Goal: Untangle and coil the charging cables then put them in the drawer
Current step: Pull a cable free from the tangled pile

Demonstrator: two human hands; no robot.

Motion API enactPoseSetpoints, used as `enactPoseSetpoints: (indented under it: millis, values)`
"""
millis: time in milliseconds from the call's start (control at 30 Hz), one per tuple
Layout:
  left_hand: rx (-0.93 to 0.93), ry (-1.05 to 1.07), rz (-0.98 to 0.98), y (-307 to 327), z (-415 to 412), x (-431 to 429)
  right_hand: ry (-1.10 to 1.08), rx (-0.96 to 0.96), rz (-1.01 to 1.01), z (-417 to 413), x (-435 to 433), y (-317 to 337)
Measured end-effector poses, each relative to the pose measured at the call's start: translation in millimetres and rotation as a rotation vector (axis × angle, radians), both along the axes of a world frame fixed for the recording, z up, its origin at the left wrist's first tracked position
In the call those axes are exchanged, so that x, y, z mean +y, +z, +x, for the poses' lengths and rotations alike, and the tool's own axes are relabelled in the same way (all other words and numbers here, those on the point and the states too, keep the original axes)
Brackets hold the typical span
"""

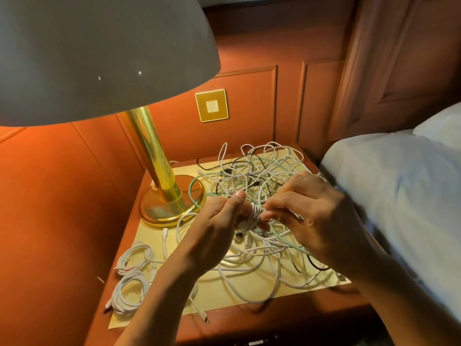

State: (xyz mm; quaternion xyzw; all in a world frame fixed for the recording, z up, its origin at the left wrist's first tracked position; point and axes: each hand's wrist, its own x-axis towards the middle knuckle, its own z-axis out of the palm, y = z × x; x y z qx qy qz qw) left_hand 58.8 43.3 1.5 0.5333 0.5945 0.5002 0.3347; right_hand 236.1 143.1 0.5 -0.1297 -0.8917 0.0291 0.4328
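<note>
Cable coil (252, 217) gripped: left hand (217, 228), right hand (311, 216).

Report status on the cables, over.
Left grip holds half-wound white cable; right grip pinches it. Two coils at left edge, tangle unsorted. Green cable lies across lamp base.

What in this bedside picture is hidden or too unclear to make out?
Head view.
Small white cable coil: mostly covered by left hand and right hand.
Tangled pile of white, black and green cables: right part under the right hand; count unclear.
Drawer: below the bottom edge, unseen.
</note>
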Motion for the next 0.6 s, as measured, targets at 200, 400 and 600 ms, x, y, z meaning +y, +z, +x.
enactPoseSetpoints:
  millis: [200,400,600]
  values:
    - [-0.161,-0.142,-0.061,5,-2,-5,0.019,0.123,-0.047,3,2,1]
    - [-0.473,-0.207,-0.062,7,-3,-7,0.062,0.139,-0.298,4,14,-7]
    - [-0.955,-0.159,0.090,20,3,-10,0.125,0.035,-0.490,-1,15,-15]
